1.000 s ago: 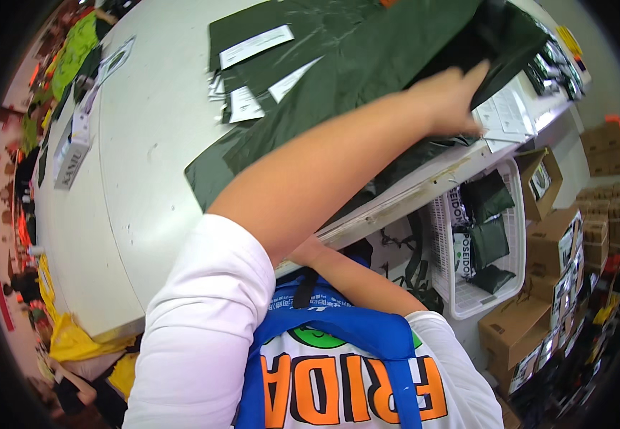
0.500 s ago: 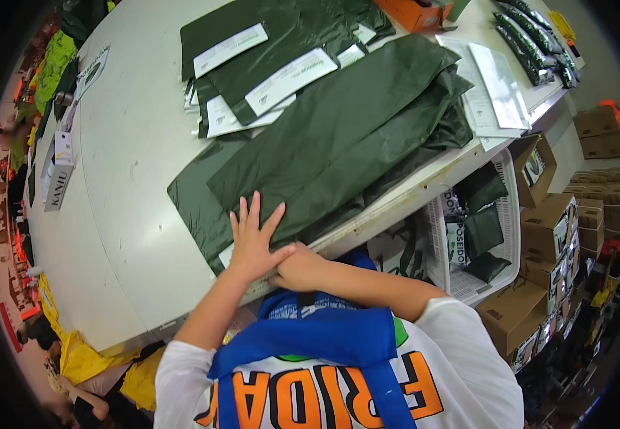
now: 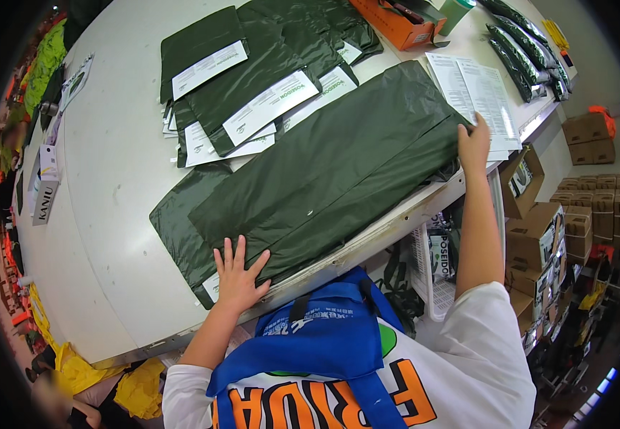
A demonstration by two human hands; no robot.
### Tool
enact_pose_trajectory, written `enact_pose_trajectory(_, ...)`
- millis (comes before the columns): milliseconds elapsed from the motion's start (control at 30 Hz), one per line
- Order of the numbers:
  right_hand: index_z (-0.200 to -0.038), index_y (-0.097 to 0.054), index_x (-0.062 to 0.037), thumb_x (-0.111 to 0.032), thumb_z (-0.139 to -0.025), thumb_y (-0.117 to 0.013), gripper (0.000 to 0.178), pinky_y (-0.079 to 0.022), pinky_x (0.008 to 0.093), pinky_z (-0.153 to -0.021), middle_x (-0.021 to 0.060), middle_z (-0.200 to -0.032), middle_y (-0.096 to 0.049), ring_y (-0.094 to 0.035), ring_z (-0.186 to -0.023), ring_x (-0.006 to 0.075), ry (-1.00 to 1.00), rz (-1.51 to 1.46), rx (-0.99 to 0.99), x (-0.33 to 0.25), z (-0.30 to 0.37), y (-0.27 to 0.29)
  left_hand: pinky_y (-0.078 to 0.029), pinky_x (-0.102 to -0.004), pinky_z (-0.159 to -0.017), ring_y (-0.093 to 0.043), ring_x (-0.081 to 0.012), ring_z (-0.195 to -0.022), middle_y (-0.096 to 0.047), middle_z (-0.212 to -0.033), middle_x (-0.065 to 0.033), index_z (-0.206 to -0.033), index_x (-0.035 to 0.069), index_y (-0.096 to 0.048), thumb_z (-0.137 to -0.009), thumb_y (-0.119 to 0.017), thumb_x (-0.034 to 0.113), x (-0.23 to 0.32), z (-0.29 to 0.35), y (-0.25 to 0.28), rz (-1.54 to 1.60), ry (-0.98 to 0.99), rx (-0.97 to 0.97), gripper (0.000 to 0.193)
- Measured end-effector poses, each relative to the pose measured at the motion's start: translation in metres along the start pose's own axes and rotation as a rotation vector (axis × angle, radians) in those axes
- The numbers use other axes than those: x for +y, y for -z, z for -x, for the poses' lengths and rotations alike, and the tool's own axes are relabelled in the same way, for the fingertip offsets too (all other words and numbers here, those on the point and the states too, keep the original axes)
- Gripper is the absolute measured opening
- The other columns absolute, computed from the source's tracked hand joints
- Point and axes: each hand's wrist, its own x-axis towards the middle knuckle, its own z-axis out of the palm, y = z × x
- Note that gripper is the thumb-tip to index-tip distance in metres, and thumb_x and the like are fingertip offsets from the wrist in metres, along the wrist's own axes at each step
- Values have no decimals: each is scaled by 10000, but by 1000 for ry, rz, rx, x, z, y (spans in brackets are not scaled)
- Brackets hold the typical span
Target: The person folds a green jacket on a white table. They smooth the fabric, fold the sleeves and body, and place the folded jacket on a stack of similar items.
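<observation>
A long folded piece of thin dark green fabric (image 3: 324, 164) lies slantwise along the table's near edge, fairly flat with a crease running down its length. Under its left end, a dark green bag (image 3: 174, 214) with a white label shows. My left hand (image 3: 238, 280) rests palm down on the fabric's near left corner, fingers spread. At the opposite end, my right hand (image 3: 473, 146) has its fingers curled at the fabric's right corner, beside printed sheets (image 3: 492, 100). What lies beneath the fabric is mostly hidden.
Dark green bags with white labels (image 3: 271, 104) are piled farther back. Behind the sheets stand an orange box (image 3: 399, 27) and a green cup (image 3: 457, 14). Rolled dark packs (image 3: 521, 61) lie at the right. A white basket (image 3: 439, 297) and cardboard boxes (image 3: 535, 239) stand beyond the table edge.
My right hand has moved from beside my left hand to the fabric's far right corner. The fabric's right end is now smoother and straighter. My left hand stays spread on the left end.
</observation>
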Motion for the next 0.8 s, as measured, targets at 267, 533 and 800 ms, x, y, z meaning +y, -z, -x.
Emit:
enact_pose_trajectory(267,-1154,-573,48,-150,-756,-773,487,-471,365,-861,148,-1077,-630,-600,-952,267,-805,-918,-116,18,8,-6,-90,-644,-1081,-138,-479,-1375,-176,-1509,-223,-1274,275,-528,-588,-786,415,-7,1,-10,-24,-27,-3,745)
enact_pose_trajectory(533,-1150,-582,18,-16,-846,-640,312,-513,349,-823,101,-1096,-630,-621,-936,227,-597,-1135,91,12,36,28,-91,-611,-1103,-154,-453,-1381,-222,-1508,-178,-1320,294,-508,-577,-682,664,-31,13,2,20,-82,-148,848)
enact_pose_trajectory(800,-1179,-482,-39,-144,-876,-659,367,-472,317,-785,57,-1067,-585,-578,-931,164,-809,-1329,-116,21,76,26,-355,-456,-972,-470,-354,-1146,-522,-1248,-155,-886,85,-673,-780,-625,255,-21,-70,69,357,-207,165,206)
